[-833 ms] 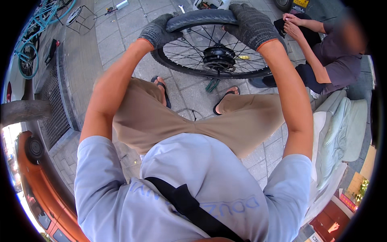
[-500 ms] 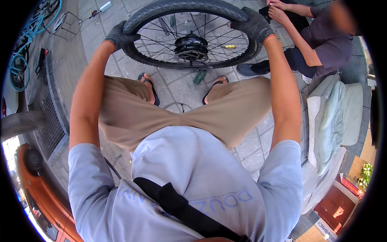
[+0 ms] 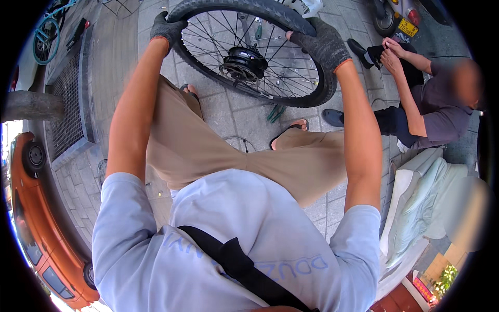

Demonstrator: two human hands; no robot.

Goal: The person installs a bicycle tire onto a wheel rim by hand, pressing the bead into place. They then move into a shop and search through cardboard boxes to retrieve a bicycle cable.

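I hold up a bicycle wheel with a black knobby tyre, thin black spokes and a thick black hub. The wheel leans, its right side lower than its left. My left hand, in a dark grey knitted glove with an orange cuff, is closed round the tyre's left side. Gloved alike, my right hand grips the tyre at the upper right, its thumb on the inner side. Through the spokes a green-handled tool shows on the ground. Green-handled pliers lie just below the wheel.
Grey paving lies under me, with a thin cable between my feet. At the right a person sits with hands together. Padded grey cushions stand below them, a scooter beyond. Left are a metal grate, trunk and orange car.
The wheel has tipped, its right side dropping and its left side rising. Both hands keep their hold on the tyre. My view has turned, and more of the scooter shows.
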